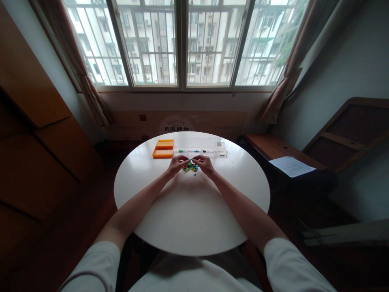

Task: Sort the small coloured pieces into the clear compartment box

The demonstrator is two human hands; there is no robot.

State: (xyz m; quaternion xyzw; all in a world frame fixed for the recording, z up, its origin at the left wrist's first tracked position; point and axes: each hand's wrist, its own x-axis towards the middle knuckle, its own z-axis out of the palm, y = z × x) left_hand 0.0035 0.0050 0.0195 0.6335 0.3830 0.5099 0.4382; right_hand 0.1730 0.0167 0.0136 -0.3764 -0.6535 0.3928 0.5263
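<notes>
A small heap of tiny coloured pieces [191,166], green, blue, yellow and red, lies on the round white table [191,211]. My left hand [177,164] rests at the heap's left edge with its fingers curled and pinched together. At the right edge sits my right hand [204,163], its fingers also curled in a pinch. What either pinch holds is too small to make out. Just beyond the heap stands a clear compartment box [204,148] with a few small pieces in its cells.
An orange lid or tray [163,149] lies left of the clear box. A dark side table with a sheet of paper [289,166] stands to the right. Wooden cabinets line the left wall. A barred window fills the far wall.
</notes>
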